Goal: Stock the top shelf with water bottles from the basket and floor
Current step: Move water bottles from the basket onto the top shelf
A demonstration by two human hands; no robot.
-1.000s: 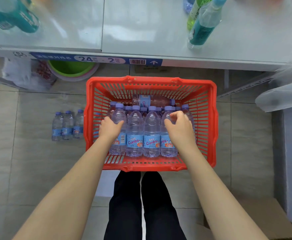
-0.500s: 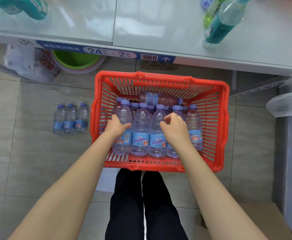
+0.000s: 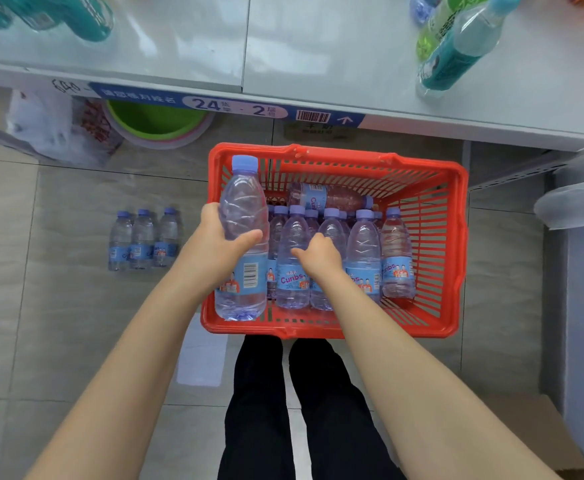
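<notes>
Now, left hand (image 3: pixel 221 244): grips clear purple-capped plastic water bottle (image 3: pixel 242 202) mid-body.
Right hand (image 3: pixel 321 259): curls round second bottle (image 3: pixel 333 232).
Handling: likely full, heavyish, thin-walled.

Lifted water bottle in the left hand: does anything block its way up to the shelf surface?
Nothing visible. The shelf ahead of the lifted bottle is bare; the teal bottles stand only toward its left and right ends.

"Cunbs" bottle (image 3: pixel 292 271) ("24-2" shelf tag (image 3: pixel 235 106))
</notes>
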